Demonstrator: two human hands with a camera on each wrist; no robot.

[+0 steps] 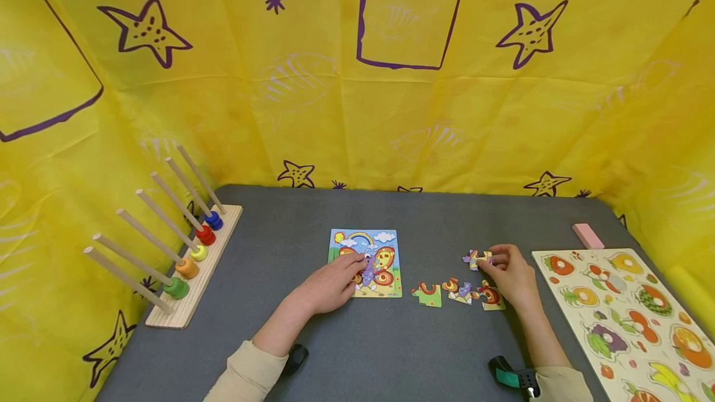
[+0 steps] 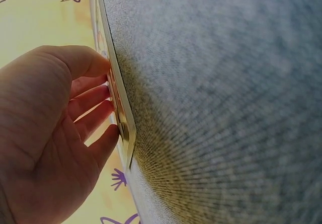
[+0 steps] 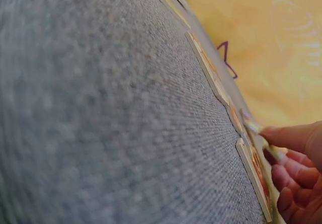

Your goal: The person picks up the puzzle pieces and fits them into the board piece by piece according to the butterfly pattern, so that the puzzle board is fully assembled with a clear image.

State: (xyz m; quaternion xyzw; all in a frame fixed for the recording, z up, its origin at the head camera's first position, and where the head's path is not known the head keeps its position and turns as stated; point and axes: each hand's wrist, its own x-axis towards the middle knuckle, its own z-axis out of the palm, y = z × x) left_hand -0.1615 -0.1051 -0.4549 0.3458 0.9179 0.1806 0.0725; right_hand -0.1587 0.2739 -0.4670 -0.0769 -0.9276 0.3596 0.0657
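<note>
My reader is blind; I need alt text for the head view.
A person's left hand touches a butterfly picture board while their right hand holds a puzzle piece near loose pieces on a dark table. A ring stacker stands at left, a fruit board at right.

Puzzle board [image 1: 391, 241] with red and yellow butterfly [image 1: 384, 258], yellow and purple puzzle piece [image 1: 475, 260], grey table [image 1: 268, 247], yellow starfish-patterned curtain [image 1: 313, 116]

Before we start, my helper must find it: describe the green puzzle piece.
On the dark table, the left hand touches a butterfly board. To its right lies a row of puzzle pieces; your piece sits leftmost, the only mostly green one.
</note>
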